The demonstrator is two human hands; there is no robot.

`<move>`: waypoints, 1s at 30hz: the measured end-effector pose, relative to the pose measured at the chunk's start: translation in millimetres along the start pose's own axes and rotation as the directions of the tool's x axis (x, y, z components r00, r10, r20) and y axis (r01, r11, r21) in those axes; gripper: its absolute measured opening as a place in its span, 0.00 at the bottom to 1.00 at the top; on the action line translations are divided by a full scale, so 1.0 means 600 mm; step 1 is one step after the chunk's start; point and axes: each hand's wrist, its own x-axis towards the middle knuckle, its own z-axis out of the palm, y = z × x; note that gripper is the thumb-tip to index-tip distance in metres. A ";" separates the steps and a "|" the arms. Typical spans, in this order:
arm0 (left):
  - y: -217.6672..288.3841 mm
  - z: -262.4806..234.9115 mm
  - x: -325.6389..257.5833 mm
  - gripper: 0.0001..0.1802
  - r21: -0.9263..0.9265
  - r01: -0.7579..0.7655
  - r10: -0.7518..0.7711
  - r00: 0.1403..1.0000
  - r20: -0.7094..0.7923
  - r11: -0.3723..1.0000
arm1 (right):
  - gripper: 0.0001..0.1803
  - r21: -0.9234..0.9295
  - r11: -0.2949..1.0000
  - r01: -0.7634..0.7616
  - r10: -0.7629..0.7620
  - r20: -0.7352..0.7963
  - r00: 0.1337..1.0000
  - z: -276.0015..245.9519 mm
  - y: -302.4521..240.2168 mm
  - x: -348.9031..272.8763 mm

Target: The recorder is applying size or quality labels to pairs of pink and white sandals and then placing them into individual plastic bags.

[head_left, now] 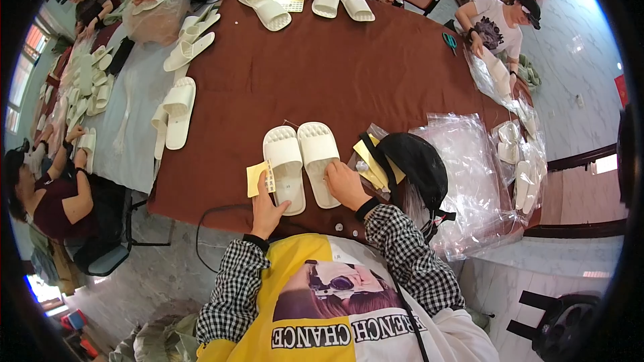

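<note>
A pair of cream slippers lies side by side in front of me, toes pointing away: the left slipper [284, 161] and the right slipper [318, 154]. My left hand [266, 213] holds a small yellow sticker sheet [255, 179] upright in its fingers, while its thumb rests on the left slipper's heel. The curled fingers of my right hand [347, 186] press together at the right slipper's insole, just behind the strap. Whatever may be between these fingertips is hidden.
A brown cloth covers the table [282, 87]. To my right are yellow sheets [377, 164], a black cap [417, 167] and clear plastic bags [463, 174]. Slipper pairs [180, 112] line the left edge. Teal scissors [450, 43] lie far right. Several people work around the tables.
</note>
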 end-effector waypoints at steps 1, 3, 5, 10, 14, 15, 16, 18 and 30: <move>-0.001 0.002 0.001 0.57 0.020 -0.021 0.022 1.000 -0.014 1.000 | 0.07 0.097 0.995 -0.014 0.013 0.011 1.000 -0.006 0.006 -0.005; -0.005 0.002 0.002 0.57 0.003 -0.018 0.018 1.000 -0.007 1.000 | 0.07 0.211 0.977 -0.010 -0.004 0.066 0.998 -0.027 0.006 -0.013; -0.009 0.001 0.006 0.56 -0.046 0.011 -0.011 1.000 -0.005 0.999 | 0.07 0.327 0.945 0.005 -0.060 0.157 0.986 -0.050 0.000 -0.028; -0.006 0.000 0.006 0.56 -0.035 0.003 -0.004 1.000 -0.020 0.999 | 0.06 0.326 0.944 -0.058 -0.080 0.393 0.916 -0.073 -0.015 -0.103; -0.011 0.000 0.006 0.56 -0.011 0.011 -0.011 1.000 -0.025 1.000 | 0.07 0.416 0.906 -0.084 -0.056 0.314 0.948 -0.072 -0.031 -0.097; -0.013 -0.001 0.005 0.56 -0.009 0.011 -0.011 1.000 -0.027 1.000 | 0.07 0.422 0.904 -0.076 -0.041 0.262 0.964 -0.064 -0.039 -0.082; -0.014 -0.001 0.004 0.56 -0.031 0.017 -0.017 1.000 -0.020 0.999 | 0.07 0.428 0.901 -0.065 -0.029 0.209 0.977 -0.055 -0.048 -0.065; -0.014 0.000 0.002 0.56 -0.053 0.020 -0.021 1.000 -0.019 0.998 | 0.07 0.433 0.901 -0.003 -0.065 0.143 0.988 -0.027 -0.064 -0.025; -0.016 -0.003 0.002 0.57 -0.028 0.005 -0.004 1.000 0.010 1.000 | 0.07 0.155 0.978 0.137 -0.161 0.152 0.975 0.075 -0.083 0.071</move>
